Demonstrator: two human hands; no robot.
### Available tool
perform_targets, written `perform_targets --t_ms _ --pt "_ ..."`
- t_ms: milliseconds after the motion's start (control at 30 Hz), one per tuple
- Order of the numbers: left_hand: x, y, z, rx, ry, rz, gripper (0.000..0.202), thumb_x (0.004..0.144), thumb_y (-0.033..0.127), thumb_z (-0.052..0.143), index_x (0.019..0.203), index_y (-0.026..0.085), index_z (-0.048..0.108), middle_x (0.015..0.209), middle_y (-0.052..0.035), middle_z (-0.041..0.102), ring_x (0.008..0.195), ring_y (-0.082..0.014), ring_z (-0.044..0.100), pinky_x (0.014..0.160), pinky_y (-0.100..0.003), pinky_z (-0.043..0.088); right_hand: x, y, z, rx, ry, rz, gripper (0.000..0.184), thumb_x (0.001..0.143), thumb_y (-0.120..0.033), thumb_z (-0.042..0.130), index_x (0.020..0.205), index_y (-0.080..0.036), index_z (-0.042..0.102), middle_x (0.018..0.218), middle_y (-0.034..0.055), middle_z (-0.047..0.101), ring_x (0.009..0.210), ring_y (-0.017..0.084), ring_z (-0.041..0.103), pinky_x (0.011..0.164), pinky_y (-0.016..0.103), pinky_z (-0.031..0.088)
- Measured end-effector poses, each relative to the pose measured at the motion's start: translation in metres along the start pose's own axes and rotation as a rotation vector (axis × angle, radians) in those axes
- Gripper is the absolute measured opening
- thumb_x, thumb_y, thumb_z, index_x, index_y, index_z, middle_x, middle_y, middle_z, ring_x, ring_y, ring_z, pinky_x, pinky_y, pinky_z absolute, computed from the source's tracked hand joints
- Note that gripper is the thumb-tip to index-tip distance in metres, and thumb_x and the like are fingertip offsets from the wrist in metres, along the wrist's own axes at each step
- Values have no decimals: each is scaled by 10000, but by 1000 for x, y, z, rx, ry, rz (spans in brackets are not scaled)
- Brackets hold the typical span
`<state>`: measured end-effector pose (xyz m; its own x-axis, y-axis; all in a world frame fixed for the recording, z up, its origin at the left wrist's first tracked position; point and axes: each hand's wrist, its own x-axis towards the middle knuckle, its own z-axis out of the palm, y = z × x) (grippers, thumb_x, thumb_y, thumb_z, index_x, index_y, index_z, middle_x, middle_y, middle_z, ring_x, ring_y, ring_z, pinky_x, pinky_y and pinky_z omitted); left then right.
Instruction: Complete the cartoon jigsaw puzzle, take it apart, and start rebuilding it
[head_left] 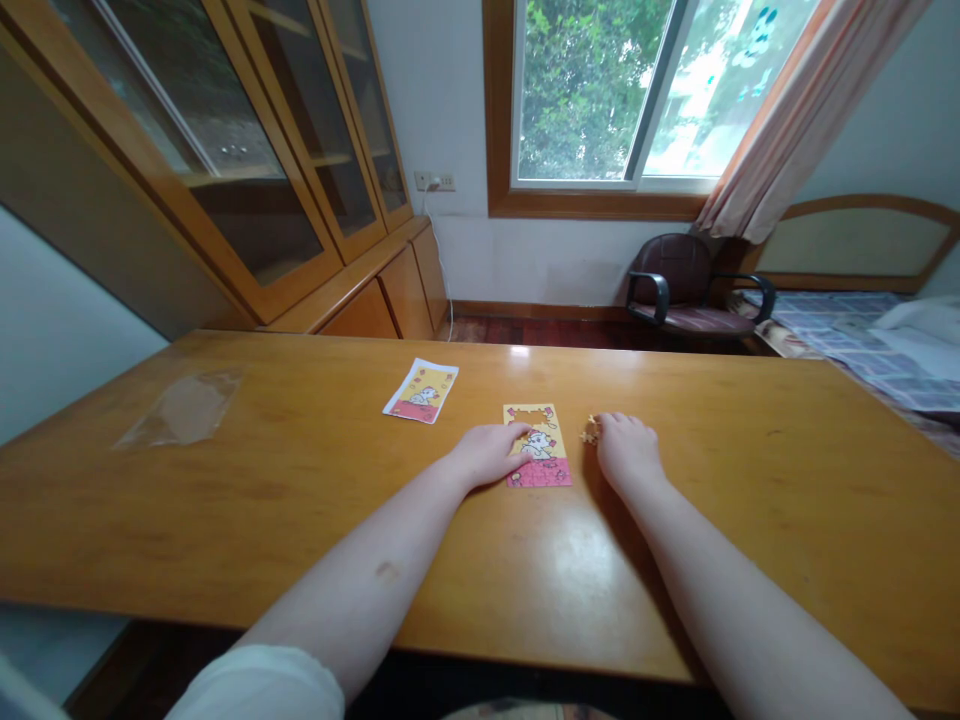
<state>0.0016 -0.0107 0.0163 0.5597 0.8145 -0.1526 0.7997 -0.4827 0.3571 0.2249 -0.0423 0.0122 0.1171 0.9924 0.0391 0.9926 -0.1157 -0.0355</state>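
Observation:
A small jigsaw puzzle [551,472] lies flat on the wooden table, yellow above and pink below, with a white cartoon animal in the middle. Near its top is a gap where the table shows through. My left hand [491,455] rests over the puzzle's left edge, thumb and fingers apart. To the right of the puzzle, my right hand [630,450] is curled down with its fingertips at a few loose puzzle pieces [589,436]. One piece seems pinched there, though the fingers partly hide it. A picture card [421,392] with the same design lies farther back on the left.
A clear plastic bag [184,408] lies at the left of the table [750,450]. Beyond the table are a glass-doored cabinet [300,150], an office chair [679,280] and a bed [862,330]. A window is in the far wall.

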Motion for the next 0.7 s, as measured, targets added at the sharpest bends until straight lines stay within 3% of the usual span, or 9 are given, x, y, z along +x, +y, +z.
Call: perform_targets --t_ms 133,300,533,700 --pt "0 0 0 10 3 -2 490 853 493 470 1302 297 493 1160 -51 658 996 -253 635 793 -324 484 0 8 -4 -84 -105 21 345 856 -114 354 995 -155 668 1041 166 649 967 289 588 751 380 420" --pt "-1 1 -1 1 2 -3 494 849 493 479 1299 291 498 1167 -50 656 1017 -252 629 809 -320 482 -2 5 -5 -76 -119 -40 328 845 -108 380 938 -177 687 994 155 658 944 284 597 751 375 415" --pt "0 2 -1 2 -6 -13 499 852 487 473 1307 285 493 1173 -54 654 1023 -253 626 821 -323 482 2 7 1 -13 -106 -23 323 866 -162 391 934 -216 702 981 113 676 913 247 607 725 335 411" --pt "1 -1 1 -4 6 -1 495 848 501 473 1301 302 497 1162 -47 658 1007 -260 632 801 -329 485 6 14 1 10 -68 11 347 852 -149 395 1055 -219 667 1052 115 667 958 254 603 740 339 413"
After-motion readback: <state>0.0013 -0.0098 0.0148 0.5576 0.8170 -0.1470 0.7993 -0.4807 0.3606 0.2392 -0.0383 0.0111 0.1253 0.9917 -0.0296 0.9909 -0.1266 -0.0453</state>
